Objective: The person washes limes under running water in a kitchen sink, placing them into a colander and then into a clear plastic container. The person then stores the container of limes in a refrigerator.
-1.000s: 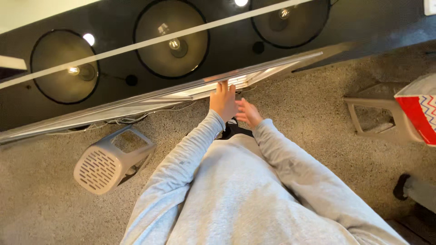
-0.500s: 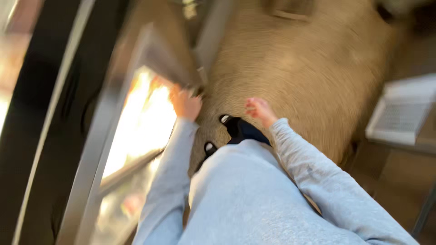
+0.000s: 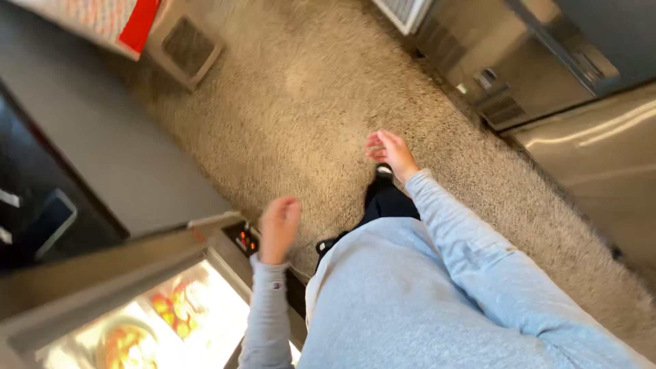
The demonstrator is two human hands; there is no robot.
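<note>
My left hand [image 3: 277, 227] hangs in the air just off the corner of a lit glass display case [image 3: 157, 314], fingers loosely curled, holding nothing. My right hand [image 3: 390, 153] is stretched out over the speckled floor [image 3: 307, 102], fingers partly bent, with nothing in it. Both arms are in light grey sleeves. Trays of orange and yellow food [image 3: 174, 307] show through the glass. A small control panel with red lights [image 3: 244, 239] sits at the case corner beside my left hand.
A stainless steel counter unit [image 3: 533, 61] with a vent runs along the upper right. A grey crate [image 3: 186, 45] and a red and white box [image 3: 102, 17] lie at the upper left. A dark counter [image 3: 41, 212] borders the left.
The view has swung away from the counter towards the floor. My left hand has come off the display case edge, and both hands now hang free.
</note>
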